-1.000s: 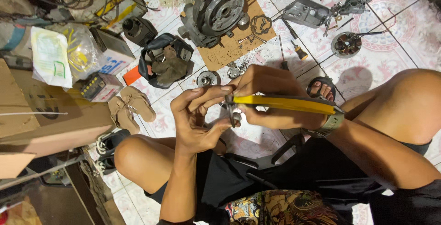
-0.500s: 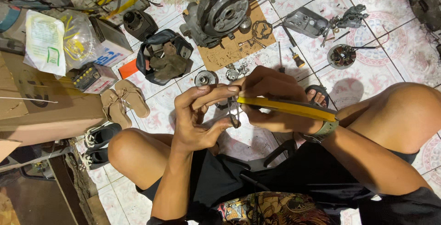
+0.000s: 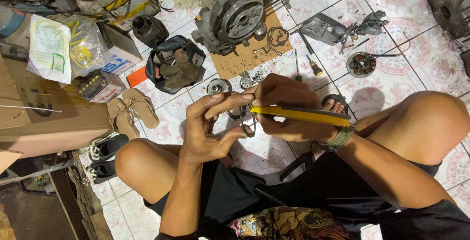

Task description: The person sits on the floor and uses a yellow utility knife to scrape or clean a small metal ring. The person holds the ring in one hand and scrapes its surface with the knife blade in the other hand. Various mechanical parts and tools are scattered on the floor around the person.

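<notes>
My left hand pinches a thin dark ring-shaped part between thumb and fingertips, held up over my lap. My right hand grips a long yellow flat tool whose near end meets the ring. A wristwatch is on my right wrist. Both hands are close together, above my bare knees and the tiled floor.
An engine casing lies on a piece of cardboard with small parts. A grey cover, a round stator, a screwdriver, a black bag, a small battery, sandals and cardboard boxes surround me.
The view has shifted a little. My hands stay together on the ring and the yellow tool, with the left fingers slightly re-gripping.
</notes>
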